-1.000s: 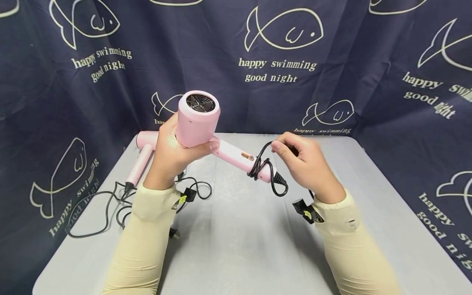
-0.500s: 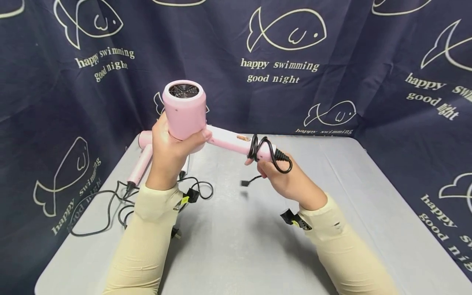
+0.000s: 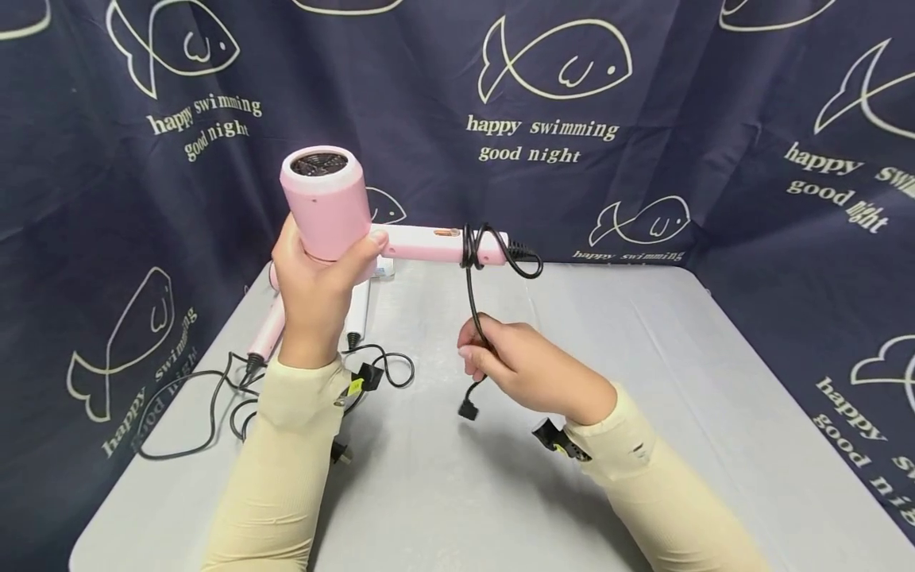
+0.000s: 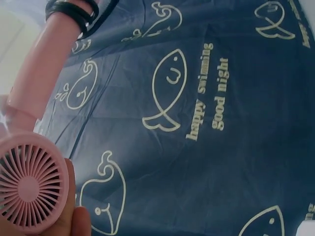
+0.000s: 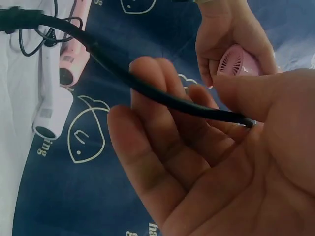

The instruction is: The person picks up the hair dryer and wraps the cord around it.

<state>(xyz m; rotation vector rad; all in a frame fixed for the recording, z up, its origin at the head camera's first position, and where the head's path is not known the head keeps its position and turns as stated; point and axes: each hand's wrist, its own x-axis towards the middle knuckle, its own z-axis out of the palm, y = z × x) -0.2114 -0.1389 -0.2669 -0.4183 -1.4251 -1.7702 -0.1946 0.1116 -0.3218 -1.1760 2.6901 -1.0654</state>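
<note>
A pink hair dryer [image 3: 329, 210] is held up by its barrel in my left hand [image 3: 314, 294], thumb across the front and grille end upward. Its handle points right, with black cord wound round the end. From these coils the power cord [image 3: 472, 298] hangs down through my right hand [image 3: 532, 361], and its plug [image 3: 468, 410] dangles below. In the right wrist view the cord [image 5: 162, 96] crosses the loosely curled fingers and passes under the thumb. The left wrist view shows the dryer's round slotted vent [image 4: 29, 189] beside my fingers.
On the grey table [image 3: 429, 492], another pink hair dryer [image 3: 266, 330] lies at the back left, partly behind my left arm. Beside it lies a white hair dryer [image 3: 359, 306]. Loose black cords [image 3: 210, 433] spread over the left side. Dark fish-print curtain [image 3: 429, 95] surrounds the table.
My left hand has moved left and up, and the dryer's handle has swung to nearly level. My right hand has gone under the handle and down along the cord, drawing it downward.
</note>
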